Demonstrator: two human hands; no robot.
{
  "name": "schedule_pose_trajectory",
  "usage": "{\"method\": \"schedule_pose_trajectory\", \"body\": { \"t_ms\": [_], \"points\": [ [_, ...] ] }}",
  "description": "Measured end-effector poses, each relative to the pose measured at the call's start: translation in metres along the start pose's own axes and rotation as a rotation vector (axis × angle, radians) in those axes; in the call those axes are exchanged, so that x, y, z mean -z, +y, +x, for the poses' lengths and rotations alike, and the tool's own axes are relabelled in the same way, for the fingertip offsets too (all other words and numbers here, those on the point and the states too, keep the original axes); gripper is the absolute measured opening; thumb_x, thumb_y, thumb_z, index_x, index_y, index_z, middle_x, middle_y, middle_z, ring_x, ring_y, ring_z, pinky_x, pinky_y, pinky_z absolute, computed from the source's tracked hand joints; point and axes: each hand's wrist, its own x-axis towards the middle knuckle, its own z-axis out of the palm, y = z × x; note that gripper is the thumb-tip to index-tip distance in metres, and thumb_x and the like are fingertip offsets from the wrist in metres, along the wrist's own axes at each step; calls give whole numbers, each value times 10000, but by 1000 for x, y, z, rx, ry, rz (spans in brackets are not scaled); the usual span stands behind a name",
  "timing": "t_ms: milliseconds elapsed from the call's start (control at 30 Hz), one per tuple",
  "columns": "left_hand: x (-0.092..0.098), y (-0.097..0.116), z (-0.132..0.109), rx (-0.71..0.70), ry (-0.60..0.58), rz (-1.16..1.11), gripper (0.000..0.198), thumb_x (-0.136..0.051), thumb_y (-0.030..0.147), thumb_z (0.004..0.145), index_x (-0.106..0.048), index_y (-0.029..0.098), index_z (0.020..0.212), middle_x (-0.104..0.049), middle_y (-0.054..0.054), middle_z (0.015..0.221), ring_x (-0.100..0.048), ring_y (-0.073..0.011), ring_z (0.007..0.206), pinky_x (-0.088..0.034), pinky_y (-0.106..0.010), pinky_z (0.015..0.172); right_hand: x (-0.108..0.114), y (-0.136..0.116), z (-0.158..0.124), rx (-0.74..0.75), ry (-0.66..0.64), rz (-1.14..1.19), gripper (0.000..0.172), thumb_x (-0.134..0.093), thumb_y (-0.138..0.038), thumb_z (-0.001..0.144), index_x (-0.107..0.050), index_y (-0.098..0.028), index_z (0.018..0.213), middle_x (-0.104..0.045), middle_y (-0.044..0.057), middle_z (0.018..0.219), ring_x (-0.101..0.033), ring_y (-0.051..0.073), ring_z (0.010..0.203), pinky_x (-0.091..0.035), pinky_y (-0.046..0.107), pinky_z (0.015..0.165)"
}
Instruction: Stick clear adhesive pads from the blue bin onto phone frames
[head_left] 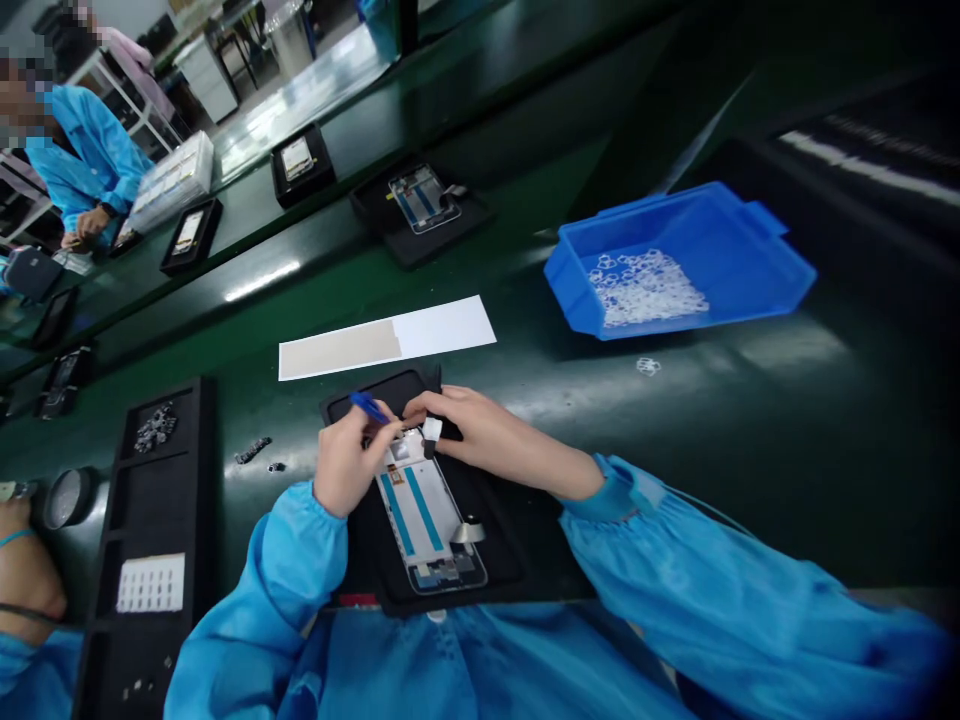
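Observation:
An opened phone frame [427, 510] with two blue strips lies in a black tray [487, 530] right in front of me. My left hand [349, 455] is closed round a blue tweezers-like tool [367, 405] at the phone's upper left; its tip is hidden behind my fingers. My right hand [469, 425] bends over the phone's top end, fingers curled together near a small white piece with a black tab [432, 432]. Whether my right fingers pinch that piece or only steady the phone is hard to see. A silvery flap [469, 530] sticks out at the phone's lower right.
A blue bin [750, 280] of small clear rings stands at the right back. Beyond the tray lies a white and beige strip [442, 328]. At left is a black compartment tray [199, 480] with small parts. Another phone frame [424, 200] lies further back. Co-workers sit at left.

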Motion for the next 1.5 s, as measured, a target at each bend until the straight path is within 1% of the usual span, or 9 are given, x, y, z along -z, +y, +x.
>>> {"method": "schedule_pose_trajectory", "body": {
  "t_ms": [100, 200, 367, 467, 633, 933, 1067, 1267, 1500],
  "points": [
    [9, -6, 3, 138, 304, -282, 140, -615, 292, 899, -513, 195, 908, -716, -20, 793, -732, -167, 723, -578, -256, 670, -1, 0, 0, 2, 5, -6, 334, -554, -53, 779, -576, -225, 1064, -716, 39, 1054, -623, 243, 1029, -451, 437, 937],
    [24, -5, -2, 101, 490, -259, 73, -535, 258, 935, -492, 198, 939, -688, -13, 807, -710, -149, 751, -569, -279, 728, -1, 0, -1, 5, 11, 2, 328, -541, -64, 782, -571, -235, 1060, -722, 39, 1044, -632, 249, 1035, -436, 485, 977],
    [26, -2, -26, -87, 94, 278, 207, -448, 121, 926, -633, 199, 974, -624, 5, 758, -604, -104, 607, -462, -209, 569, -2, 0, -2, 42, 139, 77, 174, -468, -156, 892, -590, -234, 987, -736, 37, 990, -673, 234, 964, -366, 542, 1065],
    [15, -1, -35, -239, -46, 545, 278, -488, 108, 913, -666, 221, 1094, -593, 17, 692, -579, -109, 565, -415, -221, 516, -2, -1, -5, -12, 333, 182, 217, -415, -267, 970, -617, -237, 1045, -721, 28, 830, -687, 215, 842, -493, 447, 919],
    [2, -4, -36, -340, -91, 709, 306, -512, 97, 905, -672, 234, 1127, -530, 26, 627, -542, -111, 518, -378, -246, 481, -1, 0, -8, -164, 593, 386, 415, -412, -530, 980, -641, -238, 1167, -616, 19, 763, -610, 153, 617, -548, 314, 626],
    [2, -4, -31, -309, -189, 688, 306, -550, 72, 867, -662, 202, 1120, -591, 22, 679, -590, -134, 554, -387, -263, 471, -2, -2, -3, -272, 590, 654, 367, -526, -555, 923, -635, -209, 981, -587, -13, 659, -616, 138, 584, -565, 276, 549],
    [2, -2, -32, -281, -213, 708, 322, -564, 79, 870, -656, 219, 1145, -611, 23, 697, -597, -137, 548, -370, -277, 452, -5, -4, -3, -278, 524, 605, 333, -608, -527, 875, -655, -201, 924, -642, 10, 734, -635, 140, 595, -576, 284, 565],
    [0, -7, -48, -391, 28, 584, 301, -464, 33, 895, -688, 178, 1033, -577, 32, 582, -538, -107, 485, -363, -277, 477, -15, -1, -9, -248, 470, 401, 254, -600, -435, 896, -673, -198, 841, -684, 32, 781, -677, 176, 635, -549, 314, 606],
    [-2, -12, -54, -331, 58, 487, 263, -462, 61, 905, -694, 174, 853, -576, 27, 556, -532, -98, 478, -342, -276, 472, -20, -2, -15, -97, 515, 144, 139, -654, -310, 870, -627, -226, 764, -666, 10, 715, -662, 192, 646, -511, 307, 572]
  ]
}}
